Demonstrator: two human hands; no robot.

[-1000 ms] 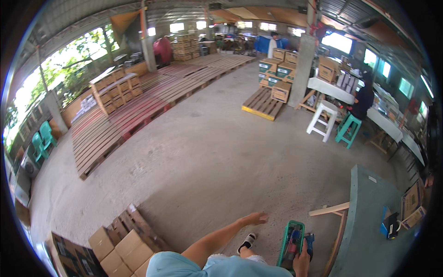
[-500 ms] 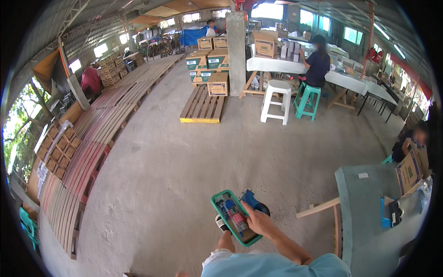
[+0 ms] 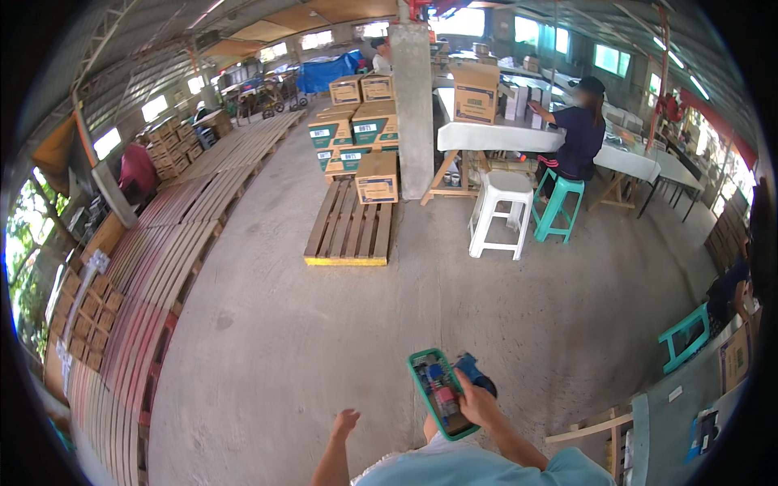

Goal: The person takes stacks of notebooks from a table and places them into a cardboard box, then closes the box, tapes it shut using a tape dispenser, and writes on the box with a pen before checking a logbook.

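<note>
Low in front of my body, above the concrete floor (image 3: 284, 348), I hold the green basket (image 3: 426, 397) with my right hand (image 3: 480, 402) clamped on its right-hand rim; my left hand (image 3: 347, 420) hangs apart from it, too small for me to tell whether its fingers are spread or curled. The basket looks like light, stiff plastic, but the pink container (image 3: 445, 397) inside could slide and the blue tool (image 3: 476, 373) beside my grip probably adds weight, so the long rim wants a firm hold.

I have passing room over the floor (image 3: 259, 340) ahead of my left hand (image 3: 346, 420). Pallet (image 3: 348, 231) blocks farther ahead; white stool (image 3: 507, 187), counter (image 3: 502, 136) ahead-right.
</note>
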